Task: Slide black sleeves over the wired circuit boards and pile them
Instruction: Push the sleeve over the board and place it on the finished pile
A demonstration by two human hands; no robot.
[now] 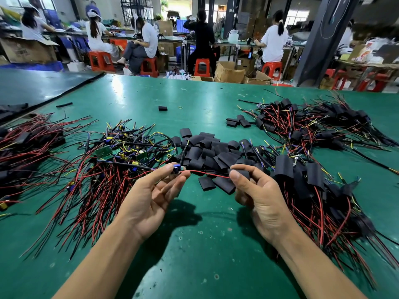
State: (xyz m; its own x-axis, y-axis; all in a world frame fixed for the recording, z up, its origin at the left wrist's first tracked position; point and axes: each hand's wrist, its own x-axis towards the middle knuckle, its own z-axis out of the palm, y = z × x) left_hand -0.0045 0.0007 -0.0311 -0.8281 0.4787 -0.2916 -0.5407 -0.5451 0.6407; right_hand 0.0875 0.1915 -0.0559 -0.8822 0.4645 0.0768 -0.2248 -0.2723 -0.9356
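Above the green counter [194,244], the left hand [151,195] pinches a small board [177,169] (a blue part shows at the fingertips) between thumb and forefinger, its grip closed on it. The right hand [259,197] has its grip closed on a black sleeve [243,173], held between thumb and forefinger. A red wire [207,174] runs from the board to the sleeve, the two held apart. Loose sleeves [207,152] lie heaped just beyond the hands; bare boards [121,152] with tangled wires lie to the left, sleeved boards [302,178] piled to the right.
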